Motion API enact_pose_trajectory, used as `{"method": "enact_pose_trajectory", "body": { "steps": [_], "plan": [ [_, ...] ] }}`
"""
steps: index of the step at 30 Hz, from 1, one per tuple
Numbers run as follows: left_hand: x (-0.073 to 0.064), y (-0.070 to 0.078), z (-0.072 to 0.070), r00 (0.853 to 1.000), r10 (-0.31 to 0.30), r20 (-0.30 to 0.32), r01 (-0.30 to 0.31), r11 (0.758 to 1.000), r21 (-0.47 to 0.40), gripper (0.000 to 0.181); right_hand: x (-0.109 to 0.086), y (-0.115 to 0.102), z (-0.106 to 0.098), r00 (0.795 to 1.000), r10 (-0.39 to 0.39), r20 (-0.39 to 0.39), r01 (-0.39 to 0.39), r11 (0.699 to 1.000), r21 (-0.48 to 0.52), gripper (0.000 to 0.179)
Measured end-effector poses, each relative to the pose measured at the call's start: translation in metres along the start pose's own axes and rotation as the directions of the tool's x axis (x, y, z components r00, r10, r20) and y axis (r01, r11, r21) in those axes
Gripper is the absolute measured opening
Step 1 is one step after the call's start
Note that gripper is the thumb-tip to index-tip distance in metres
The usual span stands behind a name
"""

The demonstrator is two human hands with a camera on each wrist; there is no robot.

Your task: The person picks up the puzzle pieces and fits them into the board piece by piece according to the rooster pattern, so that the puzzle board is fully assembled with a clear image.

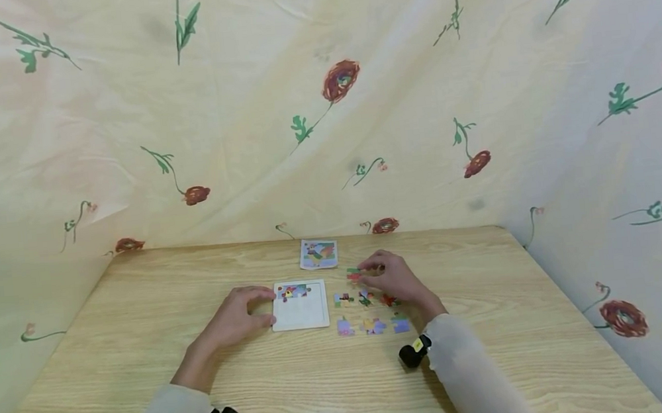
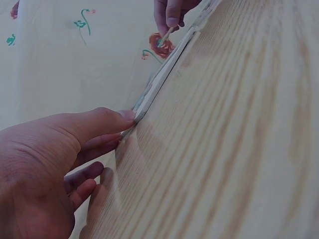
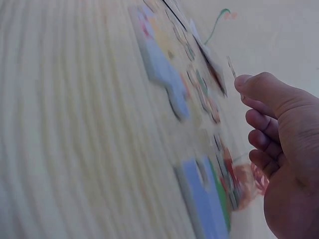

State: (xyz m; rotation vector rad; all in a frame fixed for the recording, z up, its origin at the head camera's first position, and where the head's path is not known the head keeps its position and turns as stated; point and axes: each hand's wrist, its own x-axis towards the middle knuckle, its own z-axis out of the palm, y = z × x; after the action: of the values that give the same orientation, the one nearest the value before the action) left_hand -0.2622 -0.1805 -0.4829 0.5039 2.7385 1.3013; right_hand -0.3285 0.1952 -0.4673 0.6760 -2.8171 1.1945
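Note:
A white puzzle tray (image 1: 300,312) lies on the table, with joined colourful pieces (image 1: 294,291) along its upper edge. My left hand (image 1: 235,317) touches the tray's left edge, thumb and fingertips spread apart along it. In the left wrist view, the thumb of the left hand (image 2: 65,154) rests at the tray's rim (image 2: 159,82). To the right of the tray, my right hand (image 1: 391,280) pinches a green and red puzzle piece (image 1: 353,274) between thumb and finger. The right wrist view shows this piece (image 3: 231,67) edge-on, raised above the table.
Loose puzzle pieces lie in rows right of the tray, among them a lilac piece (image 1: 345,327), a yellow and purple one (image 1: 373,326) and a red one (image 1: 390,300). Behind the tray is a picture card (image 1: 319,253). A flowered cloth (image 1: 238,109) hangs behind the wooden table (image 1: 300,382).

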Motion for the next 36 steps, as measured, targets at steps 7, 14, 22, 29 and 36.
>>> {"method": "enact_pose_trajectory", "body": {
  "steps": [7,14,22,29,36],
  "plan": [
    [0.0,-0.001,0.001,1.0,0.004,-0.001,-0.004,1.0,0.001,0.041,0.006,-0.008,0.012,1.0,-0.003,0.024,0.002,1.0,0.03,0.023],
    [0.0,-0.002,0.0,1.0,0.011,0.0,-0.011,1.0,0.004,0.04,0.011,-0.019,0.024,0.999,0.016,0.05,-0.02,0.998,0.064,0.02],
    [0.0,-0.001,0.0,1.0,-0.014,-0.001,0.014,1.0,0.002,0.041,0.02,-0.03,0.036,0.997,-0.015,0.079,0.012,0.999,0.039,0.022],
    [0.001,0.0,0.0,1.0,-0.001,-0.005,0.001,1.0,0.001,0.041,0.024,-0.036,0.044,0.995,-0.029,0.097,0.023,0.997,0.069,0.02],
    [0.0,0.001,-0.002,1.0,0.01,-0.006,-0.01,1.0,-0.001,0.041,0.028,-0.04,0.051,0.994,-0.022,0.108,0.013,0.996,0.085,0.019]
  ]
}}
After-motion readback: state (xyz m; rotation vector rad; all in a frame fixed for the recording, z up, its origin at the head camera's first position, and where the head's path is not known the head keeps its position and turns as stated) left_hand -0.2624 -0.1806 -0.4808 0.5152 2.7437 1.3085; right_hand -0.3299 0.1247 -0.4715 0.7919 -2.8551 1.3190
